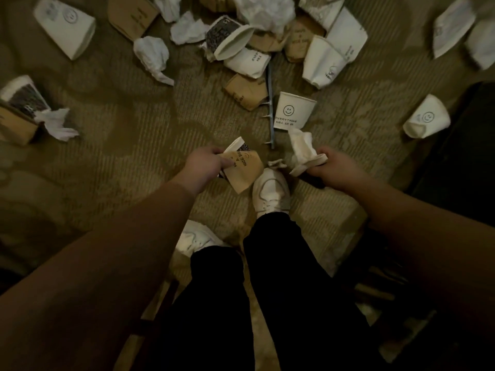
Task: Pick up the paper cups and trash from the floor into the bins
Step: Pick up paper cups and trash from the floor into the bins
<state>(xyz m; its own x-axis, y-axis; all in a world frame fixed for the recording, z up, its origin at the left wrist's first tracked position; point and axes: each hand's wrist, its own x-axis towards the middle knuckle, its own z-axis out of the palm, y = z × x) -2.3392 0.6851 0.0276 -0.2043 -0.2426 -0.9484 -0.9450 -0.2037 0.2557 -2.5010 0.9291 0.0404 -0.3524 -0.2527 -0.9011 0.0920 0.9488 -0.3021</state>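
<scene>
My left hand [205, 166] grips a flattened brown paper cup [243, 170] together with a white cup edge, just above my shoes. In my right hand [330, 167] is a crumpled white napkin [301, 149], held low over the carpet. A white smiley cup [293, 111] stands upside down just beyond both hands. Farther out lie several white cups [65, 28], brown cups [245, 91] and crumpled tissues [152, 56]. No bin is in view.
A grey plastic strip with prongs [270, 108] lies on the beige carpet [134, 129] beside the smiley cup. A white cup [426, 120] lies at the right near dark furniture [460, 156]. My white shoes [272, 192] and dark trousers fill the bottom centre.
</scene>
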